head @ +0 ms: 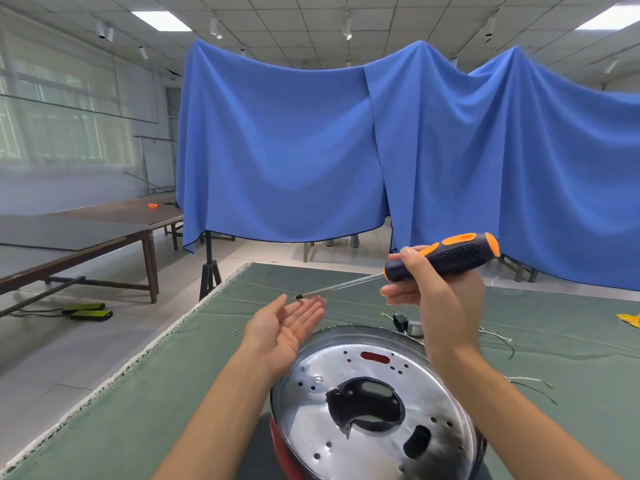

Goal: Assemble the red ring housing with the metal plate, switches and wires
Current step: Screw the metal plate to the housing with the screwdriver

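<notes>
Shiny metal, matt cloth, rubbery plastic.
Metal plate [374,403]: polished, mirror-bright, scorched dark in patches. Red ring housing [277,445]: glossy. Tabletop [145,403]: matt green cloth, frayed edge. Screwdriver [443,258]: textured black-orange plastic grip, bright steel shaft.

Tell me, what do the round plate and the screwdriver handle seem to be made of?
Round plate: probably polished sheet metal; it mirrors the ceiling lights and has punched holes.
Screwdriver handle: likely black and orange plastic or rubber, matte, with a dotted grip texture.

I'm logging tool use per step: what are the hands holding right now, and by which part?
The right hand grips the screwdriver by the shaft end of its handle. The left hand is open, palm up, under the tip, gripping nothing.
</notes>
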Demonstrator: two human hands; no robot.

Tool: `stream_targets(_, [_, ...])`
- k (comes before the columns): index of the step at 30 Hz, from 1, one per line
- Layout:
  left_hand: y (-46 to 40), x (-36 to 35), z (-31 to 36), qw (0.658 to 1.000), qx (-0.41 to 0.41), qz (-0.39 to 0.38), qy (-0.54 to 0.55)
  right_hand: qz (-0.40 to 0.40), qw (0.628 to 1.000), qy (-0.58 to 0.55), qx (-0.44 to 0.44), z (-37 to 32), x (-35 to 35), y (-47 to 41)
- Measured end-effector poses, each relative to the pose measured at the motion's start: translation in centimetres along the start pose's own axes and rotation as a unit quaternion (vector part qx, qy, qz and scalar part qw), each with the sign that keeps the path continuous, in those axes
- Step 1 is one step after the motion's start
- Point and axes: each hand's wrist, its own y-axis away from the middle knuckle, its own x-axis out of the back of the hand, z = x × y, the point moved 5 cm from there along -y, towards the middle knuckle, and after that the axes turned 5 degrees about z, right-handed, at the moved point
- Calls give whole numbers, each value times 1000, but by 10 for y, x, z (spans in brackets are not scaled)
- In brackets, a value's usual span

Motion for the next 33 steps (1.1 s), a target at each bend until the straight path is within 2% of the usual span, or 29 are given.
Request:
stream_targets(3, [11, -8, -7, 991, -39, 0, -126, 19, 999, 12, 25, -10, 12, -5])
stream_targets(4, [12, -9, -9, 973, -79, 14, -215, 26, 999, 18, 33, -13, 16, -7])
stream_targets(5, [11, -9, -9, 935, -134, 32, -327, 32, 998, 25, 39, -14, 21, -10])
stream_targets(6, [8, -11, -7, 862, -201, 51, -462, 37, 998, 34, 43, -15, 25, -12])
stream_targets(7, [4, -16, -6, 748, -269, 63, -604, 41, 997, 41, 43, -14, 29, -14])
stream_targets(8, [-1, -22, -8, 616, -316, 66, -718, 45, 997, 44, 40, -13, 33, -15])
stream_targets(9, [-7, -27, -11, 515, -337, 58, -786, 51, 997, 43, 36, -11, 36, -15])
stream_targets(10, [-16, -30, -15, 462, -328, 42, -823, 58, 997, 40, 32, -9, 39, -15])
stream_targets(11, [-25, -31, -20, 448, -296, 18, -844, 62, 997, 37, 26, -5, 42, -13])
stream_targets(13, [-43, -31, -32, 457, -213, -31, -863, 64, 997, 36, 14, 3, 46, -9])
stream_targets(15, [-52, -30, -39, 454, -176, -45, -872, 58, 997, 46, 5, 11, 50, -6])
stream_targets(17, [-56, -29, -37, 423, -189, -17, -886, 49, 997, 58, 5, 16, 53, -4])
stream_targets(19, [-53, -27, -33, 376, -192, 17, -906, 44, 997, 57, 9, 18, 55, -3])
stream_targets(20, [-52, -24, -30, 364, -177, 32, -914, 43, 997, 56, 12, 19, 55, -4])
stream_targets(22, [-46, -15, -24, 367, -120, 39, -922, 42, 997, 56, 14, 21, 54, -5])
stream_targets(26, [-32, -6, -14, 419, -9, -13, -908, 34, 998, 51, 5, 27, 46, -5])
stream_targets(28, [-28, -2, -17, 468, 4, -37, -883, 31, 999, 42, 0, 31, 42, -3])
stream_targets(31, [-23, 6, -22, 561, 35, -45, -826, 24, 999, 34, 1, 37, 39, 2])
stream_targets(33, [-19, 6, -24, 580, 47, -63, -811, 18, 999, 38, 5, 38, 37, 2])
